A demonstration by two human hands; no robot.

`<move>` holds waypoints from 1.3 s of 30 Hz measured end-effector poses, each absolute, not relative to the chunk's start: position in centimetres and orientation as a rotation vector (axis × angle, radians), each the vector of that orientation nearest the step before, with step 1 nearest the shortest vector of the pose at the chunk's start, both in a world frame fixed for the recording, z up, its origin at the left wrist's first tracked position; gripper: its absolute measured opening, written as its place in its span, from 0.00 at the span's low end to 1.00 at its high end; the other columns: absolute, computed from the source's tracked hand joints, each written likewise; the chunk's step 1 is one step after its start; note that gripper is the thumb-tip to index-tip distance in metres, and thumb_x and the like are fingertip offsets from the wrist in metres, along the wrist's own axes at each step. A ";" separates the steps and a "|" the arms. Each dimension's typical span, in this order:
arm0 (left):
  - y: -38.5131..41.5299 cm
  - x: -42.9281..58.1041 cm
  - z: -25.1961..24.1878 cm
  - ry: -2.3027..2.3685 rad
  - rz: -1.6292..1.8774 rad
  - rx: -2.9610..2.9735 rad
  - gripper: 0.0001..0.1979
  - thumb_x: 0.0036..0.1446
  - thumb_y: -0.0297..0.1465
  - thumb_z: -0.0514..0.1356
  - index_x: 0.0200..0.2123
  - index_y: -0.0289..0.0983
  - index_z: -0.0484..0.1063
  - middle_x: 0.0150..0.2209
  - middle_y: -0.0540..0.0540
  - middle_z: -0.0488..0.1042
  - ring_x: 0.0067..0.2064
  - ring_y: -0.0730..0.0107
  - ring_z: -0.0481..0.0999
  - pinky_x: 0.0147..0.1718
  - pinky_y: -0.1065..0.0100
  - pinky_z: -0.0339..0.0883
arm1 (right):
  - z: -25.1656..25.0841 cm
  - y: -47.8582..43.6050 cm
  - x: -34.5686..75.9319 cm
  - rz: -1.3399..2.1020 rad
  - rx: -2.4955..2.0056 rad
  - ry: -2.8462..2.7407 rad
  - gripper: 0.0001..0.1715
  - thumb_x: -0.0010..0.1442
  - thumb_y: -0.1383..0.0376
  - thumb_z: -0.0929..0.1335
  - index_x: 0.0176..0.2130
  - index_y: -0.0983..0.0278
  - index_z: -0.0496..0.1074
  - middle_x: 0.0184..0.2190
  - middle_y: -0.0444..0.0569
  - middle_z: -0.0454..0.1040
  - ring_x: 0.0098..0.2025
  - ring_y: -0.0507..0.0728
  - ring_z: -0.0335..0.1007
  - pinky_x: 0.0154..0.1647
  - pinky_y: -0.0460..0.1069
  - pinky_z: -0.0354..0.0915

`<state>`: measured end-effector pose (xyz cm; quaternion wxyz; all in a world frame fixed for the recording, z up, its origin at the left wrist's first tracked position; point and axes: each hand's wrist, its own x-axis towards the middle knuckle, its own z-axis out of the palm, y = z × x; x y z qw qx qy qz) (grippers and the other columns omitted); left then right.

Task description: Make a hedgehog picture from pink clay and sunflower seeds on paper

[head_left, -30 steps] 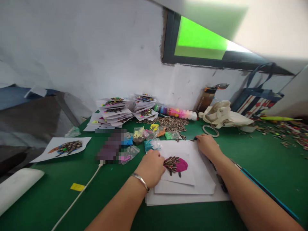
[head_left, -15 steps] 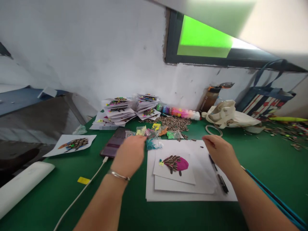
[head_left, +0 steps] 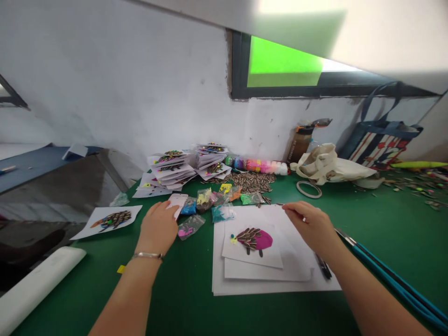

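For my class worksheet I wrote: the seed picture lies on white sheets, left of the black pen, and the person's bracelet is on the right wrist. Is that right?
Not quite: the head view shows the bracelet on the left wrist. The seed picture lies on white sheets, left of the black pen.

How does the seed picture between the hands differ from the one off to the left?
The middle picture leaves much of its magenta body bare; seeds cover most of the left picture. The middle picture has small yellow and teal bits at its left end, the left picture an orange tip. Both use dark striped seeds on white paper.
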<state>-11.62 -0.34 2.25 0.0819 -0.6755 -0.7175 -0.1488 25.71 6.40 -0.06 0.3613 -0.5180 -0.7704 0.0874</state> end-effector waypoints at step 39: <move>3.2 -1.5 -1.1 -1.774 -0.691 -2.781 0.16 0.62 0.29 0.48 0.38 0.38 0.77 0.43 0.43 0.77 0.48 0.65 0.72 0.52 0.62 0.62 | 0.2 5.0 23.0 0.481 -1.211 -2.177 0.12 0.61 0.69 0.62 0.36 0.60 0.75 0.31 0.46 0.75 0.33 0.53 0.69 0.34 0.46 0.63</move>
